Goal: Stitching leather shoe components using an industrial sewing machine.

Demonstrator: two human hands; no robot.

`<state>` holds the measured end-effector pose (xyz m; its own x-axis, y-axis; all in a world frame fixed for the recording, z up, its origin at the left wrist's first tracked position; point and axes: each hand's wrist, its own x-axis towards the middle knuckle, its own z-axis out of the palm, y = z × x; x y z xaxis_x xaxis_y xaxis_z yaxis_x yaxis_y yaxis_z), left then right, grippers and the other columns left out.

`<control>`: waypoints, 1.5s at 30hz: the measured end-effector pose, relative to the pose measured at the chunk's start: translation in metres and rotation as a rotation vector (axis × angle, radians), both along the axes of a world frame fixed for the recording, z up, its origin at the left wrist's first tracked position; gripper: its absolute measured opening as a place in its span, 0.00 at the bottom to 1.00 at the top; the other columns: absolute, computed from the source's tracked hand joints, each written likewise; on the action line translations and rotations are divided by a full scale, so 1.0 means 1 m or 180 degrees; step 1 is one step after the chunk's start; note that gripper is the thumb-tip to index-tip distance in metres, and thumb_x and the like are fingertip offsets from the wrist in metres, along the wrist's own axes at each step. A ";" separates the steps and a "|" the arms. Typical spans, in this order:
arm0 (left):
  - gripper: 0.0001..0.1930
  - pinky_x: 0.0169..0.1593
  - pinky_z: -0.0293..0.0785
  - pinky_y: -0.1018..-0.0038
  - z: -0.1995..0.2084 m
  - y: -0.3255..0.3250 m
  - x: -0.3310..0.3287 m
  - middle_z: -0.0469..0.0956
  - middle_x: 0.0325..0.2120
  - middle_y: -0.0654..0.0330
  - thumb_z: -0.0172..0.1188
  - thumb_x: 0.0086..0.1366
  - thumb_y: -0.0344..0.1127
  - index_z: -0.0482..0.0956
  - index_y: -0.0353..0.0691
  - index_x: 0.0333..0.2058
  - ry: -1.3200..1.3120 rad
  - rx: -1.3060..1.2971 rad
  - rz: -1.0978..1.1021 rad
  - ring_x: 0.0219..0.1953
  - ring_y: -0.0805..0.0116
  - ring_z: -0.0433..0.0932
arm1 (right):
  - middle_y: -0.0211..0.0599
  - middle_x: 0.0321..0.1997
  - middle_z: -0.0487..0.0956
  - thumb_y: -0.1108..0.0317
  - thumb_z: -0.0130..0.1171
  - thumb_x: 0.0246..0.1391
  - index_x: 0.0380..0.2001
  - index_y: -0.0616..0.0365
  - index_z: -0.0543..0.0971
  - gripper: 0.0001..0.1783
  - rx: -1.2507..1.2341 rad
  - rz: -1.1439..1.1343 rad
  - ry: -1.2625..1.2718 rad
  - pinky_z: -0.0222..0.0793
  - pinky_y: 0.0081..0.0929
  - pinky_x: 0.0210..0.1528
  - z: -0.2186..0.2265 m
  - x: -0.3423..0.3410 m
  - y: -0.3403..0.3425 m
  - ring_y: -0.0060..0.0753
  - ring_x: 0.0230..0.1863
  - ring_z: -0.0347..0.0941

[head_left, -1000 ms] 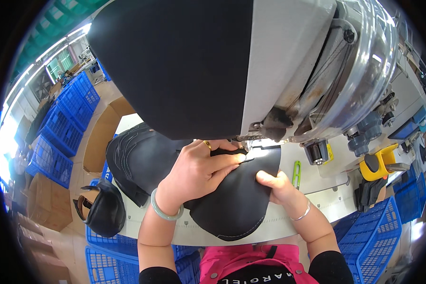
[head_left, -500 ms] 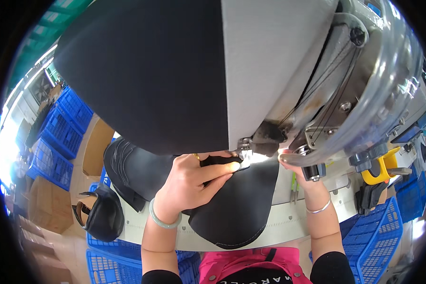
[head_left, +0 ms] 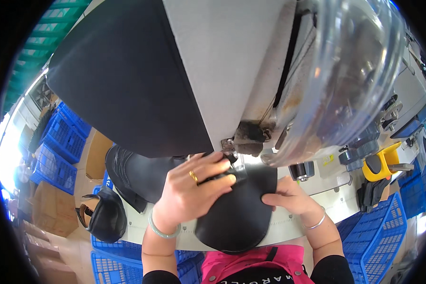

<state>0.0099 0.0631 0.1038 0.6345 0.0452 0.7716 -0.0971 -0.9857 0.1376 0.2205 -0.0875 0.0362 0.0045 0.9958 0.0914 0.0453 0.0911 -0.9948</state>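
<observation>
Head view: a grey-and-black sewing machine (head_left: 217, 61) fills the top and serves as landmark. White work table (head_left: 338, 201) spreads beneath it; curved front edge carries a printed scale, too small to read. Blue crates (head_left: 378, 241) stand beyond that edge, right of the machine; more blue crates (head_left: 57, 161) stand well to its left.

Black leather-like panel (head_left: 236, 222) lies directly under the machine's needle end, rounded lower edge reaching the table's front edge. A second black piece (head_left: 144, 173), stitched in curved lines, lies left of the machine's needle. Pink apron (head_left: 279, 260) is nearest the wearer, on the machine's near side, above a black shirt (head_left: 251, 277) bearing white lettering.

Left hand (head_left: 187, 189): fingers bent, tips on dark material just beside the machine's needle; pinching or pressing, cannot tell. Right hand (head_left: 291, 196): thumb on the panel's right edge, fingers curled; grip underneath hidden, cannot tell. Bare white surface shows right of the machine's needle, past this hand.

Black pouch-like piece (head_left: 109, 217): left of the machine, at the table's edge. Yellow holder (head_left: 388, 163): right of the machine. Yellow label (head_left: 327, 160): just right of its needle end, print illegible.
</observation>
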 end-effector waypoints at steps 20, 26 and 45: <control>0.12 0.32 0.72 0.73 0.018 -0.031 0.025 0.71 0.27 0.65 0.59 0.43 0.28 0.78 0.41 0.31 0.0870 0.1213 0.1278 0.29 0.67 0.73 | 0.33 0.48 0.79 0.80 0.54 0.43 0.41 0.52 0.80 0.20 0.0482 -0.1310 -0.5011 0.64 0.40 0.58 -0.059 0.078 -0.065 0.42 0.51 0.73; 0.11 0.26 0.72 0.77 0.015 -0.021 0.027 0.72 0.26 0.64 0.60 0.43 0.27 0.78 0.40 0.29 0.0347 0.1319 0.0975 0.25 0.70 0.72 | 0.36 0.27 0.78 0.75 0.53 0.57 0.38 0.61 0.78 0.07 -0.0399 -0.2255 -0.1744 0.70 0.26 0.36 -0.013 0.049 -0.065 0.32 0.29 0.75; 0.18 0.31 0.76 0.75 0.010 -0.035 0.014 0.75 0.25 0.62 0.68 0.41 0.33 0.80 0.36 0.34 0.0084 0.0612 0.0630 0.30 0.64 0.77 | 0.42 0.18 0.73 0.60 0.58 0.59 0.29 0.61 0.71 0.15 0.0394 -0.1469 -0.2071 0.64 0.37 0.23 0.044 -0.018 -0.022 0.45 0.19 0.71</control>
